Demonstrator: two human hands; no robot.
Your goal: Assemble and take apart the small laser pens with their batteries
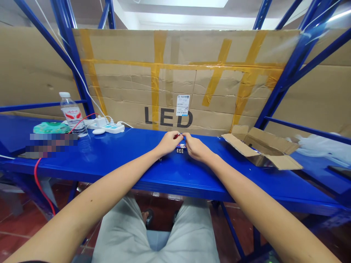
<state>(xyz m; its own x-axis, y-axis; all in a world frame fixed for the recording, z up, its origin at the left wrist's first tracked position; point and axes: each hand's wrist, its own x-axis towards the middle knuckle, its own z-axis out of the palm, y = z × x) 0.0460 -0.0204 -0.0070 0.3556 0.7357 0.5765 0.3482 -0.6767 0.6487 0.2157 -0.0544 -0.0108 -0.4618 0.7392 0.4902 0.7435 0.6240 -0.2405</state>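
Both my hands meet at the far middle of the blue shelf top (109,160). My left hand (168,142) is closed in a pinch on a small silver object (179,135), too small to name. My right hand (195,147) is closed too, its fingertips touching the same object from the right. Just below the fingertips a small pack of batteries (180,149) lies on the shelf top, between the two hands.
An open cardboard box (263,148) lies at the right. A water bottle (71,113), a white power strip (111,128) with plugs, a green packet (51,128) and a red cable (38,179) are at the left. A taped cardboard sheet marked LED (192,80) forms the back wall.
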